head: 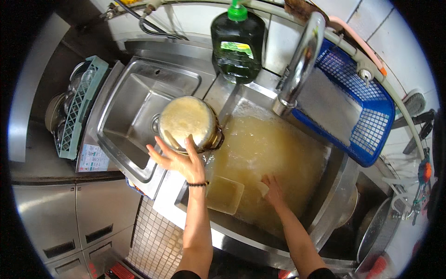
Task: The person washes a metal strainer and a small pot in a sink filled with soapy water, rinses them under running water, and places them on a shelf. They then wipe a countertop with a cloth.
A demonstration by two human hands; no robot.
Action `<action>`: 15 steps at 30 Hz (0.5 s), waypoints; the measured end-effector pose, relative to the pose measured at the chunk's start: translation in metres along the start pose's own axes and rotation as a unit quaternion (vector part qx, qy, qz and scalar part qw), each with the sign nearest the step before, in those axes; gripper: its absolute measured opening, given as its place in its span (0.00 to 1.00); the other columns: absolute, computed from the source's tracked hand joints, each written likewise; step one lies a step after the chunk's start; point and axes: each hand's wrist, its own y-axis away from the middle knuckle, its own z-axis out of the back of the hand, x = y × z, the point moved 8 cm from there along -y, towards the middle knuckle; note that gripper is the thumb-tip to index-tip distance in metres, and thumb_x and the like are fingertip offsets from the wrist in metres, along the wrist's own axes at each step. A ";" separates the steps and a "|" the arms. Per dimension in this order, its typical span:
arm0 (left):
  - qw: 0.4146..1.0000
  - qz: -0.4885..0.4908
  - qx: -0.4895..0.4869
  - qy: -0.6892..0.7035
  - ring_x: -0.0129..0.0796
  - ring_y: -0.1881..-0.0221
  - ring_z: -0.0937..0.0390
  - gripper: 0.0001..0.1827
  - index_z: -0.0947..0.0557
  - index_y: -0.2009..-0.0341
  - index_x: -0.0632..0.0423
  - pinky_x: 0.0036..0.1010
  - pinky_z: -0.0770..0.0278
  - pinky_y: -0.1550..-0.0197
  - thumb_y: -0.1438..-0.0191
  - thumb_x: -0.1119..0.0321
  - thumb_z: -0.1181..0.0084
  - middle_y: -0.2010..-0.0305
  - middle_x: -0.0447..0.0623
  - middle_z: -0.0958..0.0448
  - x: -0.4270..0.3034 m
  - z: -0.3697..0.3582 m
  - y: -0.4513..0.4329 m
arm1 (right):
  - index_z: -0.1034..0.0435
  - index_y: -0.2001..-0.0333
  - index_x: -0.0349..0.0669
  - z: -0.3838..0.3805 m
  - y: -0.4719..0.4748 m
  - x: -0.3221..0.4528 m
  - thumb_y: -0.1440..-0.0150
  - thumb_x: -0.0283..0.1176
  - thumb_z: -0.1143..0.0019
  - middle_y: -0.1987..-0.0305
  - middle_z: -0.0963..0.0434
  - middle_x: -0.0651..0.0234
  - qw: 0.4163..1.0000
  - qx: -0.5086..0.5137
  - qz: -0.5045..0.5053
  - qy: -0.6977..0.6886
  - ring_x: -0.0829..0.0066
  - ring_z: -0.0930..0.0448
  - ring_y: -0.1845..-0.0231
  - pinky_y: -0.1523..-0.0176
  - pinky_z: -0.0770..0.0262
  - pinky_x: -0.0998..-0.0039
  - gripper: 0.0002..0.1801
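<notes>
My left hand (181, 160), with a beaded bracelet at the wrist, has its fingers spread at the near side of a round metal pot (186, 122). The pot shows its pale flat bottom and stands over the divider between two steel sinks. My right hand (273, 190) is dipped in the cloudy yellowish water (264, 146) of the right sink; something pale, blurred by the water, is at its fingers. A clear rectangular plastic container (224, 195) lies in the water left of that hand.
The left sink basin (129, 104) is beside the pot. A chrome faucet (299, 66) arches over the right sink. Behind stand a large dark green soap bottle (238, 48) and, to the right, a blue plastic basket (374, 139). A green rack (82, 108) with dishes is far left.
</notes>
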 end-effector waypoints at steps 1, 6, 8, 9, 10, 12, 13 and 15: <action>1.000 0.006 0.000 0.023 0.55 0.36 0.56 0.32 0.44 0.39 0.60 0.45 0.55 0.38 0.46 0.65 0.48 0.36 0.65 0.56 -0.009 0.009 0.012 | 0.39 0.47 0.41 -0.006 -0.006 0.006 0.46 0.34 0.53 0.42 0.38 0.53 0.997 0.056 0.036 0.036 0.55 0.37 0.41 0.44 0.38 0.58 0.23; 0.856 0.105 0.411 0.295 0.40 0.53 0.31 0.22 0.31 0.50 0.59 0.35 0.33 0.52 0.44 0.58 0.51 0.54 0.53 0.29 -0.080 -0.027 0.168 | 0.32 0.56 0.38 0.056 -0.004 -0.008 0.49 0.28 0.50 0.54 0.29 0.56 0.839 -0.148 -0.154 -0.500 0.60 0.29 0.55 0.53 0.31 0.62 0.15; 0.714 0.317 0.453 0.430 0.43 0.50 0.33 0.28 0.34 0.46 0.56 0.36 0.33 0.50 0.44 0.50 0.55 0.50 0.54 0.32 -0.062 -0.064 0.212 | 0.29 0.59 0.38 0.099 0.016 0.017 0.49 0.27 0.49 0.59 0.26 0.59 0.867 -0.198 -0.094 -0.448 0.64 0.27 0.59 0.56 0.29 0.64 0.12; 0.504 0.477 0.482 0.534 0.45 0.48 0.34 0.30 0.36 0.44 0.55 0.37 0.34 0.48 0.44 0.47 0.57 0.48 0.54 0.34 -0.060 -0.086 0.239 | 0.28 0.61 0.38 0.127 0.039 0.042 0.49 0.28 0.49 0.60 0.25 0.62 0.932 -0.203 0.009 -0.299 0.66 0.26 0.60 0.58 0.28 0.66 0.11; 0.273 0.615 0.462 0.577 0.46 0.46 0.35 0.32 0.38 0.43 0.54 0.38 0.34 0.46 0.44 0.43 0.59 0.46 0.55 0.35 -0.067 -0.096 0.261 | 0.28 0.60 0.38 0.143 0.055 0.055 0.49 0.28 0.50 0.62 0.25 0.62 0.930 -0.205 0.040 -0.304 0.67 0.26 0.62 0.59 0.28 0.67 0.11; 0.103 0.569 0.451 0.680 0.53 0.40 0.42 0.35 0.41 0.40 0.49 0.50 0.39 0.42 0.44 0.38 0.65 0.41 0.57 0.40 -0.087 -0.099 0.260 | 0.28 0.60 0.38 0.167 0.071 0.077 0.48 0.27 0.50 0.67 0.24 0.64 0.917 -0.210 0.131 -0.313 0.69 0.25 0.66 0.63 0.28 0.69 0.11; 0.020 0.528 0.441 0.726 0.54 0.39 0.43 0.34 0.42 0.40 0.47 0.54 0.41 0.42 0.44 0.39 0.65 0.40 0.57 0.40 -0.097 -0.095 0.256 | 0.29 0.60 0.37 0.160 0.065 0.065 0.48 0.28 0.50 0.68 0.24 0.64 0.849 -0.152 0.054 -0.504 0.70 0.25 0.68 0.63 0.28 0.70 0.11; 0.217 0.453 0.528 0.685 0.54 0.39 0.43 0.32 0.40 0.40 0.46 0.53 0.41 0.41 0.43 0.40 0.66 0.40 0.56 0.40 -0.093 -0.097 0.273 | 0.29 0.59 0.36 0.124 0.047 0.060 0.46 0.29 0.51 0.71 0.24 0.65 0.575 -0.001 -0.086 -0.814 0.71 0.25 0.72 0.64 0.29 0.73 0.12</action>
